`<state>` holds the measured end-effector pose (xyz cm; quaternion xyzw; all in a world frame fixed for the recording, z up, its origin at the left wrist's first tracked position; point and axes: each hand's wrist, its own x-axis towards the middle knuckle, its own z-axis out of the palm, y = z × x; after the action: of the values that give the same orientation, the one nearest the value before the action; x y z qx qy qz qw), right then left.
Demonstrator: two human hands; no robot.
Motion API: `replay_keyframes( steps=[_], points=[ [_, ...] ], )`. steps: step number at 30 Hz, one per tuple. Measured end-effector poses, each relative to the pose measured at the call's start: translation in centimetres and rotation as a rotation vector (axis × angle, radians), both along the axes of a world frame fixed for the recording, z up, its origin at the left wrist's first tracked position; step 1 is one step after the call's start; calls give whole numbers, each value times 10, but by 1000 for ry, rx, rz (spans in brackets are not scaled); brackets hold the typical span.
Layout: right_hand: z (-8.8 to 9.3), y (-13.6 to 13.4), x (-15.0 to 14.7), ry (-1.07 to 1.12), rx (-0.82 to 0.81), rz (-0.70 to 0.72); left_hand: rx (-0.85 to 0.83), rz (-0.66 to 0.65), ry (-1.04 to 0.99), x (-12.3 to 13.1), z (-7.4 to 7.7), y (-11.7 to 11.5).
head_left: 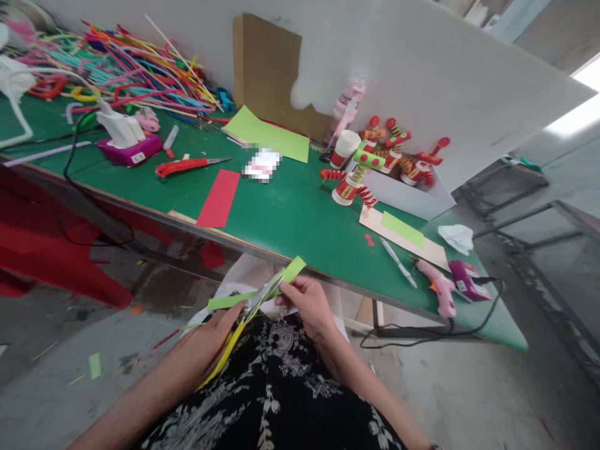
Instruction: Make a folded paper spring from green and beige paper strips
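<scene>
Above my lap, my left hand [210, 342] is closed around the yellow handles of a pair of scissors [224, 361]. The metal blades point up and to the right, against a light green paper strip [294, 270]. Pinched in the fingers of my right hand [310, 305] is that strip, near the blade tips. Another length of green paper [229, 302] sticks out left of the blades, and whether it joins the held strip I cannot tell. Thin green slivers lie along the scissors.
On the green table [290, 212] lie a red paper piece [219, 200], a red-handled tool [182, 167], a white pen [398, 264] and a pink glue gun [438, 287]. Paper-cup figures [347, 187] stand near a white box [407, 195]. Colourful pipe cleaners [140, 69] pile up at the back left.
</scene>
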<state>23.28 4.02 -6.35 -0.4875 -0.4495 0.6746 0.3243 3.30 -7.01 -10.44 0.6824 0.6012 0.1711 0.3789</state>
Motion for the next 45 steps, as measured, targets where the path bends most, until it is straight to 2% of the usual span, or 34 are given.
replay_keyframes(
  steps=[7,14,28,35,45],
  points=[
    [0,-1,0,-15,10,21,42,-5,-42,3,5,4],
    [0,-1,-1,-11,7,20,-72,29,61,4,4,4],
    [-1,-1,1,-3,10,26,-109,31,62,3,4,2],
    [3,2,5,-29,25,-52,-152,10,98,4,10,1],
    [2,-1,3,-30,32,21,-11,-1,45,1,0,-1]
  ],
)
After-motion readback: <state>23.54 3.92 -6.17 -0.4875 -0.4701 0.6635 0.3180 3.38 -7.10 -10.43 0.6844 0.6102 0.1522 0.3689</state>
